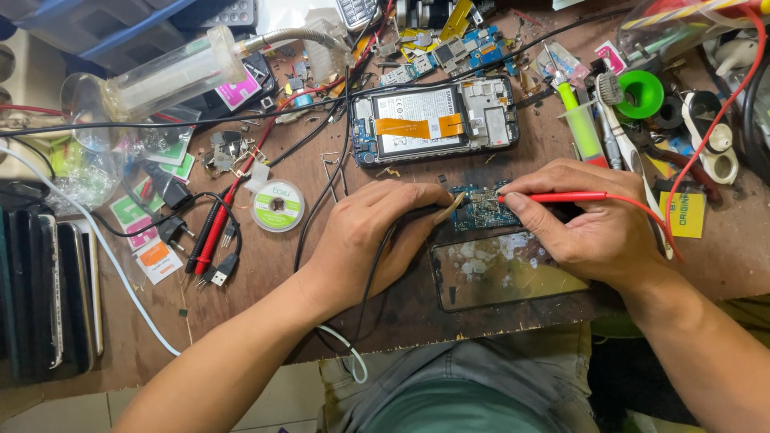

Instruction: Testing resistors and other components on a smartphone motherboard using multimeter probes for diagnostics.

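A small blue circuit board point(484, 210) lies on the brown workbench between my hands. My right hand point(589, 220) grips a red test probe point(553, 196), its tip touching the board's right part. My left hand point(365, 240) holds a black probe point(433, 213) with a black lead, its tip at the board's left edge. Just behind the board lies an opened phone point(437, 122) with its battery and an orange flex strip showing. In front of the board lies a cracked glass panel point(505, 271).
A solder wire reel point(277, 206), red and black probes point(210, 232) and plugs lie left. A green syringe point(583, 128), toothbrush point(622, 120) and green tape roll point(642, 94) sit at the right. Several phones point(48, 297) are stacked at the far left. Loose parts crowd the back.
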